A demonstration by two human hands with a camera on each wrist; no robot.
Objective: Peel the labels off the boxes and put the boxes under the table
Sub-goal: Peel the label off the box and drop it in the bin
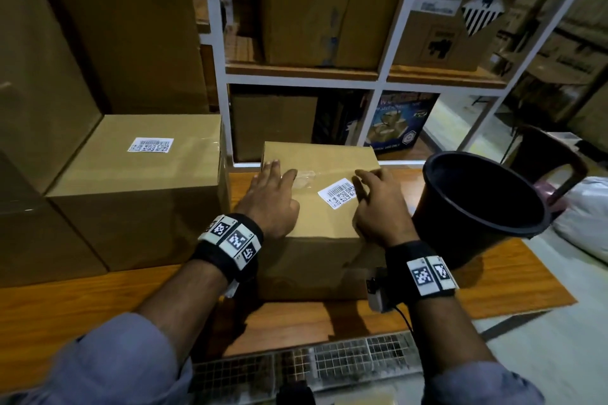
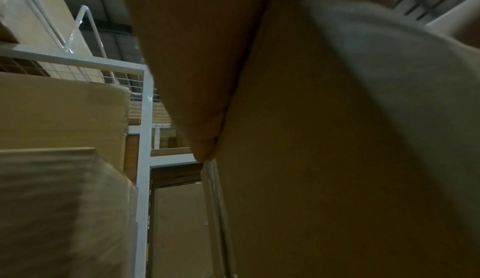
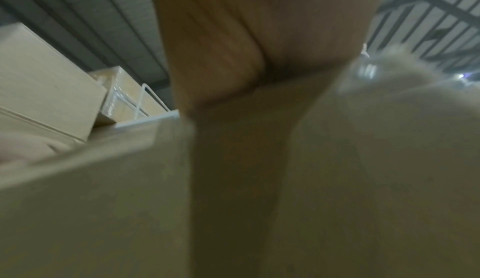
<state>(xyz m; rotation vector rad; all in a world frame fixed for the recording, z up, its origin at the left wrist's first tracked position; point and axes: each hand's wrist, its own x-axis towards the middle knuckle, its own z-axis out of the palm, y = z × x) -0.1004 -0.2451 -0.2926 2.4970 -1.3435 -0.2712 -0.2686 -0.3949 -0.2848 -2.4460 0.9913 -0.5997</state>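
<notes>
Resting flat on the top of the small box (image 1: 324,207), the left hand (image 1: 271,197) has its fingers spread; the right hand (image 1: 378,204) curls its fingertips at the right edge of the label (image 1: 339,192). The box sits on the wooden surface (image 1: 98,302), between a larger labelled box (image 1: 138,187) at left and a black bucket (image 1: 477,204) at right

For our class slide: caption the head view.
Both hands rest on a brown cardboard box, right fingertips at its white barcode label.
</notes>
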